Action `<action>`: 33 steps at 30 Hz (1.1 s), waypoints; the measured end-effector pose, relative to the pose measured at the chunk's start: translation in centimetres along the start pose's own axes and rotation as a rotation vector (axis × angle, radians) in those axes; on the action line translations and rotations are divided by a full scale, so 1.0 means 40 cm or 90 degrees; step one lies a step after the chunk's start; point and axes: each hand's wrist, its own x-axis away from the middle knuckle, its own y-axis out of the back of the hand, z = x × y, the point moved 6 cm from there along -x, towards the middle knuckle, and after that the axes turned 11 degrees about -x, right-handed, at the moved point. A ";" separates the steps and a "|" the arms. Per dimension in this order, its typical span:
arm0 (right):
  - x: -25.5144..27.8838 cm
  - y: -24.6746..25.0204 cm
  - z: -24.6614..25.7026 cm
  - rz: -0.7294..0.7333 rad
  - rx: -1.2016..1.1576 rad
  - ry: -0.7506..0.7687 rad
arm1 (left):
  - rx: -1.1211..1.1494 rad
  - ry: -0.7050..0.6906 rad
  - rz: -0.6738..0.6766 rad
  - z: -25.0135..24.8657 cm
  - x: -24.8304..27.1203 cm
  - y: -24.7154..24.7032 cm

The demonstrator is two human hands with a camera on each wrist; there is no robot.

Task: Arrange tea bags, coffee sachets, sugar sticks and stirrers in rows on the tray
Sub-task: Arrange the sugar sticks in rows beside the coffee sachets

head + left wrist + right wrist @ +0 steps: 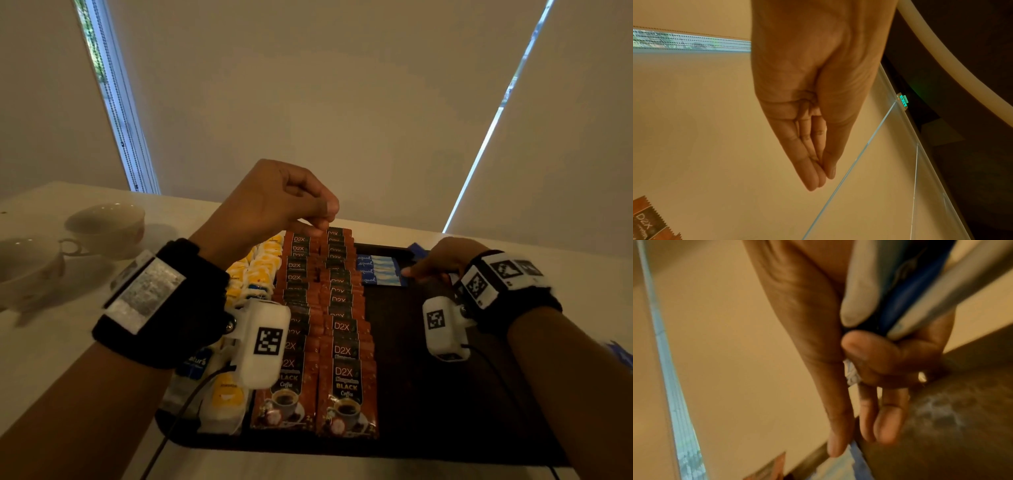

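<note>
The fingers (813,177) of the left hand (270,202) are pressed together, straight, thumb tip against the fingertips, and the left wrist view shows nothing between them. In the head view they hover at the far end of the coffee sachets (337,346), just above or touching the top one; I cannot tell which. The right hand (442,260), at centre right of the frame, has its outer fingers (875,353) curled round a bundle of blue and white sugar sticks (898,293), while thumb and forefinger reach down to the blue sticks already laid (378,270) at the far end of the tray (445,411); whether they pinch one is blurred.

On the dark tray the orange-brown sachets run in two overlapping rows up the middle of the frame. Left of them lie yellow and white tea bags (257,270), partly hidden by the left wrist. The laid sugar sticks sit just right of the sachets. The tray rests on a pale bench (51,359), and two teacups (106,226) stand at the left of the frame.
</note>
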 end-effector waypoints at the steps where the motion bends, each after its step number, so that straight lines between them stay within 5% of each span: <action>1: 0.003 0.009 0.007 -0.014 -0.005 0.023 | 0.000 0.001 0.002 0.001 0.001 -0.002; 3: 0.026 0.007 0.030 0.023 -0.082 0.064 | -0.008 0.001 0.007 0.002 0.003 -0.008; 6: 0.108 -0.042 0.098 0.198 -0.197 0.136 | -0.054 -0.017 0.042 -0.002 0.004 -0.030; 11: 0.225 -0.124 0.186 0.362 -0.143 0.258 | -0.173 -0.118 0.118 -0.024 0.010 -0.058; 18: 0.245 -0.119 0.186 0.366 -0.233 0.309 | -0.134 -0.102 0.068 -0.024 0.004 -0.044; 24: 0.218 -0.046 0.149 0.278 -0.379 0.269 | -0.046 0.006 0.042 0.018 -0.004 -0.024; 33: 0.205 -0.026 0.137 0.166 -0.463 0.265 | -0.005 0.057 0.044 0.031 -0.002 -0.042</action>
